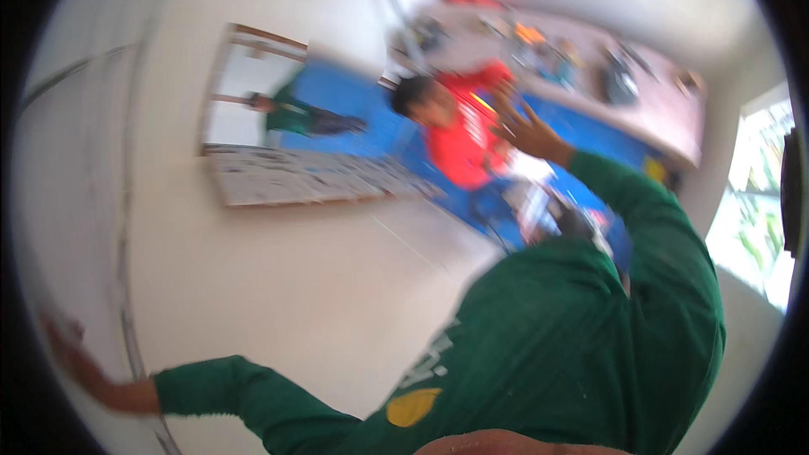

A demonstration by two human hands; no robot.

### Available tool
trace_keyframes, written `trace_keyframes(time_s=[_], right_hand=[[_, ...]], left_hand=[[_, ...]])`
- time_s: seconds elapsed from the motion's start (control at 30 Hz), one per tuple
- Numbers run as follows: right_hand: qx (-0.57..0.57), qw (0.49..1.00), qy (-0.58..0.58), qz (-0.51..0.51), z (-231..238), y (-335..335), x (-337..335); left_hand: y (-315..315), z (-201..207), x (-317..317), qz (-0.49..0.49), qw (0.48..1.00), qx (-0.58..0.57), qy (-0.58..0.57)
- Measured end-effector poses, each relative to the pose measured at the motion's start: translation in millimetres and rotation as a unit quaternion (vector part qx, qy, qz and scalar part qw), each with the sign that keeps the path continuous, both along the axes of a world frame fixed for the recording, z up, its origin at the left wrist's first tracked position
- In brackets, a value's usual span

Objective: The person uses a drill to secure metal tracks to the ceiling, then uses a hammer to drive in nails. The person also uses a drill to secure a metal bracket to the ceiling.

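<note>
1. Blur softened most edges around us, so we judged small things with caution.
2. Our right hand [539, 139] was lifted ahead of us, its fingers spread apart and nothing visible in its grasp; we took that spread to suit a free hand rather than a carrying one.
3. Our left hand [80, 362] lay far out to the side, by a pale panel [72, 202]. We could not tell whether its fingers were apart, together or clamped, nor whether it touched; the long reach perhaps gave us support or balance.
4. That pale panel stood along our far left, next to a dark seam [126, 286].
5. A person in red [459, 143] appeared beyond our right hand. The two overlapped from where we looked, and we saw no certain contact.
6. Mixed items [556, 63] were spread over a pinkish tabletop [681, 128], probably to keep them within reach.
7. A speckled grey surface [295, 179] ran below a brown-edged frame [274, 44], whose purpose we could not make out.
</note>
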State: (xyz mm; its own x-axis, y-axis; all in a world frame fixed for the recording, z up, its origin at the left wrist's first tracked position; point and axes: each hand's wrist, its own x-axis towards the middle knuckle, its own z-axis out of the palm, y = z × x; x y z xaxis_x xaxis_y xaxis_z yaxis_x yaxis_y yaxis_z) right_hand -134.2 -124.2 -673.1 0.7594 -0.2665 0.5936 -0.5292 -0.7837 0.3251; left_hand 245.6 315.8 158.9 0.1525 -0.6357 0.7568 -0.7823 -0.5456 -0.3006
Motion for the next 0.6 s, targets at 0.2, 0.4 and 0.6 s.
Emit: trace_keyframes(time_s=[0.2, 0.4, 0.6], right_hand=[[0.19, 0.976, -0.003, 0.106, 22, -23, 45], [0.121, 0.966, -0.139, 0.181, 247, -54, -10], [-0.22, 0.941, -0.229, 0.118, 565, -51, -113]], left_hand=[[-79, -69, -102, 0.024, 0.99, -0.136, 0.027], [-95, -75, -151, 0.106, 0.986, -0.121, 0.041], [-93, -75, -150, 0.108, 0.988, -0.105, 0.034]])
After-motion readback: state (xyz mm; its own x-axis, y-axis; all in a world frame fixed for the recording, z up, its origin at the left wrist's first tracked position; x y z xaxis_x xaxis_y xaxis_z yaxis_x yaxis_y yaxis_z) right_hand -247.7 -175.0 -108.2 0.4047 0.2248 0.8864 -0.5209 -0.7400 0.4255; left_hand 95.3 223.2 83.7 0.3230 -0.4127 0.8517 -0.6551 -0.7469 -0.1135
